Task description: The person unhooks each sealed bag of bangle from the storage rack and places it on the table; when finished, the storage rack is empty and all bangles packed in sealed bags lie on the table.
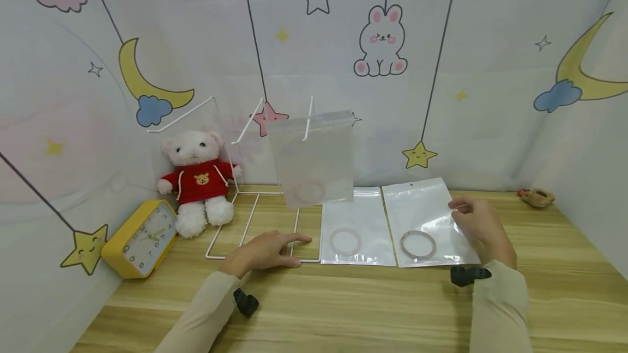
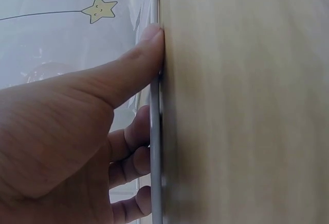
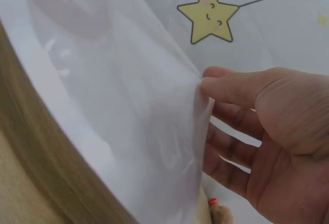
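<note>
My right hand (image 1: 483,227) pinches the right edge of a white-backed zip bag (image 1: 417,206) with thumb and fingertips, and that edge is lifted off the table. Inside the bag shows a pinkish bangle (image 1: 418,245). Beside it on the left lies a second zip bag (image 1: 360,211) with a paler bangle (image 1: 345,241). Over the base of a white wire rack (image 1: 213,257) my left hand (image 1: 262,249) rests, thumb against the front wire (image 2: 155,157), fingers loosely bent. Another zip bag (image 1: 314,162) with a bangle hangs upright from the rack's right hook (image 1: 308,124).
A white teddy bear (image 1: 201,178) in a red sweater sits behind the rack's left side. A yellow alarm clock (image 1: 139,238) stands at the left. Far right, a small brown object (image 1: 538,198) lies by the wall. Patterned cloth (image 1: 314,70) backs the wooden table (image 1: 343,309).
</note>
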{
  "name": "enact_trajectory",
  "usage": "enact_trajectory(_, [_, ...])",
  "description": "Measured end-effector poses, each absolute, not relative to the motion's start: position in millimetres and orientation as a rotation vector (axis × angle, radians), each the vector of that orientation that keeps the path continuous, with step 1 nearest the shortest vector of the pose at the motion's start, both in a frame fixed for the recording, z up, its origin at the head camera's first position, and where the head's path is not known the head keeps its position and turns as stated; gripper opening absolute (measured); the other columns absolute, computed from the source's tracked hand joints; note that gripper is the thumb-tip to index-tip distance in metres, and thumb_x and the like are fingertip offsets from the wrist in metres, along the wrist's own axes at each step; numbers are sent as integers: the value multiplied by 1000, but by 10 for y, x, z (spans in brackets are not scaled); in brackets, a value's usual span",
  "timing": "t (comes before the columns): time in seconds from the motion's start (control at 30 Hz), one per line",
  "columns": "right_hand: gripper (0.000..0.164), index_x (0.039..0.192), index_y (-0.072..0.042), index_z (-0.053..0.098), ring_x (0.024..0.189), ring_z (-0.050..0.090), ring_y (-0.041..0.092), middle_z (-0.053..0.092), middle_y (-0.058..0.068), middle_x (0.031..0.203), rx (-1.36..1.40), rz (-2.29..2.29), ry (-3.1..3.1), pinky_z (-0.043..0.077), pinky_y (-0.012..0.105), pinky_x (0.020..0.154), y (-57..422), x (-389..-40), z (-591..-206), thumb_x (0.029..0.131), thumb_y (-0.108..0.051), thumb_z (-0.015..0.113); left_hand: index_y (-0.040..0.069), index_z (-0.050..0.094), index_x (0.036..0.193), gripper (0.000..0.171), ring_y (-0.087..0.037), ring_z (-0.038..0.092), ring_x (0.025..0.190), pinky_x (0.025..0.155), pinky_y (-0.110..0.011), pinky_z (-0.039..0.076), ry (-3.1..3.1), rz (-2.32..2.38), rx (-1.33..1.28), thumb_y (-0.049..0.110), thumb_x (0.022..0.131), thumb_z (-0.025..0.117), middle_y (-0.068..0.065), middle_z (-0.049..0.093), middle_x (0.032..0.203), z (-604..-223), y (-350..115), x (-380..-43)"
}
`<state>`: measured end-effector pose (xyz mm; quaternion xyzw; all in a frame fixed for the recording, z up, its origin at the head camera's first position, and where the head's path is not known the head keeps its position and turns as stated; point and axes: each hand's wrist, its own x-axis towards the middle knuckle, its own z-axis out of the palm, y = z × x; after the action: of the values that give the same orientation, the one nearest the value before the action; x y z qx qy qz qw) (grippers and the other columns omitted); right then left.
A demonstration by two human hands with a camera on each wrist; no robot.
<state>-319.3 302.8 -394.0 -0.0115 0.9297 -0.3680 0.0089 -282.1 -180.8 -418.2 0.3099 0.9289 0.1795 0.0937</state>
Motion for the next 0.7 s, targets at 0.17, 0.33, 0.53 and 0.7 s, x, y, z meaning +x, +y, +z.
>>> enact_trajectory(0.17, [36, 133, 7, 55, 117, 51, 49, 54, 34, 129, -24, -1115, 2882, 44, 59, 94, 3070, -3186, -3950, 101, -10, 53, 22, 56, 142, 53, -13, 46, 75, 70, -34, 41, 2754, 539, 915, 38, 94, 70, 6, 52, 76, -4194, -1807, -2816])
enact_trajectory(0.33, [38, 131, 7, 56, 117, 52, 51, 57, 35, 128, -56, -1046, 2911, 44, 60, 92, 3099, -3187, -3938, 102, -18, 52, 23, 55, 143, 53, -11, 46, 71, 68, -32, 41, 2751, 536, 908, 38, 94, 69, 7, 52, 74, -4198, -1794, -2822])
enact_trajectory(0.53, [40, 129, 5, 59, 116, 53, 51, 59, 32, 126, -151, -964, 3012, 44, 60, 91, 3023, -3221, -3870, 104, -24, 49, 20, 55, 142, 53, -7, 44, 66, 69, -31, 41, 2749, 549, 962, 35, 94, 70, 10, 50, 69, -4182, -1801, -2822])
enact_trajectory(0.7, [36, 128, 1, 61, 114, 56, 47, 63, 28, 123, -283, -953, 3086, 46, 58, 88, 2851, -3222, -3759, 105, -24, 49, 19, 55, 142, 53, -4, 43, 64, 68, -30, 41, 2737, 558, 974, 34, 94, 71, 11, 49, 67, -4172, -1800, -2819])
